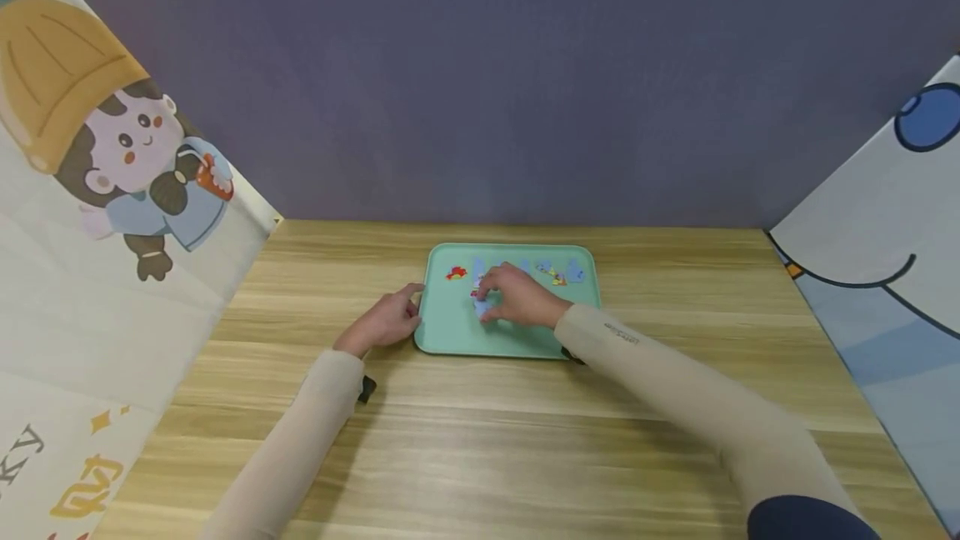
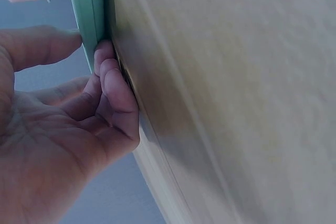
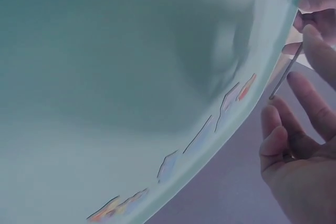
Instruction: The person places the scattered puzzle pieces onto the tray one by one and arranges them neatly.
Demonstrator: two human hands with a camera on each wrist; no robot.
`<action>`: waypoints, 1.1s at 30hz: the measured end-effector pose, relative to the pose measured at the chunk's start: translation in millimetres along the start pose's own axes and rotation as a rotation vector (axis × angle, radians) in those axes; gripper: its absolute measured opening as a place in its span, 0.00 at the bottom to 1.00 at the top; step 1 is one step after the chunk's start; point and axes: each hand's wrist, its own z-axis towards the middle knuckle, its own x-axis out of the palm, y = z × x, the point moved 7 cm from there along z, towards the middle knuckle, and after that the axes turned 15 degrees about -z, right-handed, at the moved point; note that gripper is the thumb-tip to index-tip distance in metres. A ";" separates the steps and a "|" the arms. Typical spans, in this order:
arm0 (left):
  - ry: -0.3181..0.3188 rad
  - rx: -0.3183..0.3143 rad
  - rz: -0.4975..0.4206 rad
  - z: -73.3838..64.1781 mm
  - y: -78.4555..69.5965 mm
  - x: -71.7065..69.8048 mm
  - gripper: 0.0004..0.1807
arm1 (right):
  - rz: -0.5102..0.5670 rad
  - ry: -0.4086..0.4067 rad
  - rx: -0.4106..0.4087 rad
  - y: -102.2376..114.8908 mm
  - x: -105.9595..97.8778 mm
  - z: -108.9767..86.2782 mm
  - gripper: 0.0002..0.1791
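A mint-green tray [image 1: 457, 332] lies on the table, with several small flat cut-out pieces along its far side. One is a red piece [image 1: 456, 273] at the left; a bluish piece [image 1: 575, 270] lies at the right. Above the tray's middle, my right hand [image 1: 517, 294] pinches a thin flat bluish piece [image 1: 481, 307] between thumb and fingers. The right wrist view shows that piece [image 3: 285, 74] edge-on, apart from the tray. My left hand [image 2: 58, 114] grips the tray's left rim [image 2: 89, 14], thumb against its upper side and fingers curled at its underside.
The wood-grain table [image 1: 450, 457] reaches toward me and to both sides of the tray. A dark panel [image 1: 525, 90] rises behind it. Cartoon-printed panels stand at the left [image 1: 60, 290] and the right [image 1: 885, 273].
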 end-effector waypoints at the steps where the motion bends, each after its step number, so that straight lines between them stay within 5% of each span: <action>1: 0.001 0.004 0.001 0.0 -0.1 0.1 0.33 | -0.007 0.005 0.003 1.0 1.3 3.1 0.17; 13: 0.008 -0.001 -0.003 -3.0 1.9 0.5 0.32 | -0.041 0.084 0.052 17.7 25.3 25.4 0.18; 33: 0.046 0.002 0.029 -20.5 7.4 0.2 0.33 | -0.084 0.050 0.128 50.8 38.7 27.1 0.18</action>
